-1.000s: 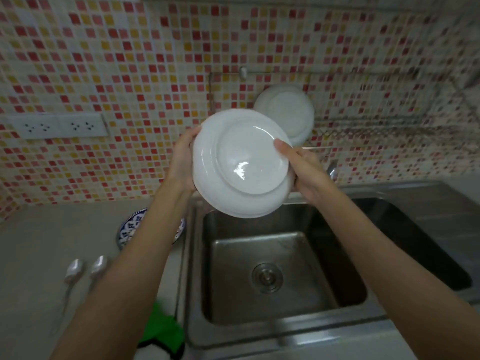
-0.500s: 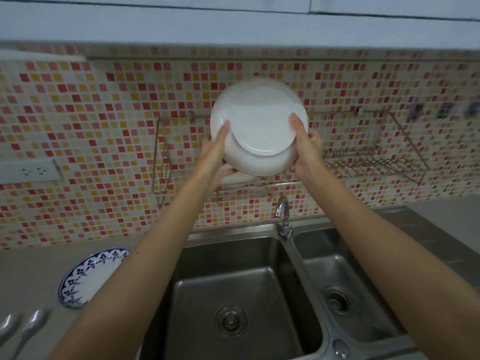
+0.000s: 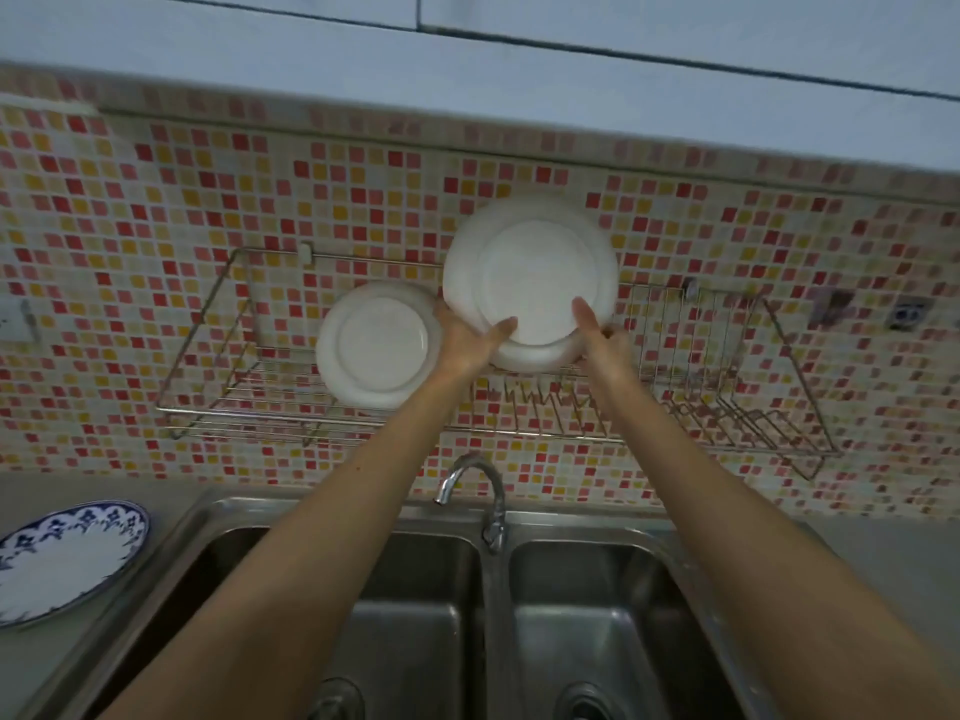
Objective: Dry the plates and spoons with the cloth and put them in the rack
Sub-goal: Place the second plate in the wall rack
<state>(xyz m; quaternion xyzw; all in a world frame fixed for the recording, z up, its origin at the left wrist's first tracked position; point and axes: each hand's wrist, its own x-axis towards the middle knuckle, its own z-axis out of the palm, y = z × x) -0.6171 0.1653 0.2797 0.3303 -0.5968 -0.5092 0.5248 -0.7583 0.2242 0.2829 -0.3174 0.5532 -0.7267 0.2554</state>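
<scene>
- White plate point(image 3: 535, 278): held upright, underside facing the camera, in front of the tiled wall and over the middle of the wire rack point(image 3: 727, 407). Contact with the rack cannot be told.
- Left hand point(image 3: 467, 345): grips the plate's lower left rim, thumb laid across the underside.
- Right hand point(image 3: 605, 340): grips the lower right rim, thumb likewise on the underside; its other fingers are hidden behind the plate.
- Second white plate point(image 3: 376, 345): stands upright in the rack, just left of the held one.
- Blue-patterned plate point(image 3: 62, 558): lies flat on the counter point(image 3: 883, 553), left of the double sink point(image 3: 597, 615).
</scene>
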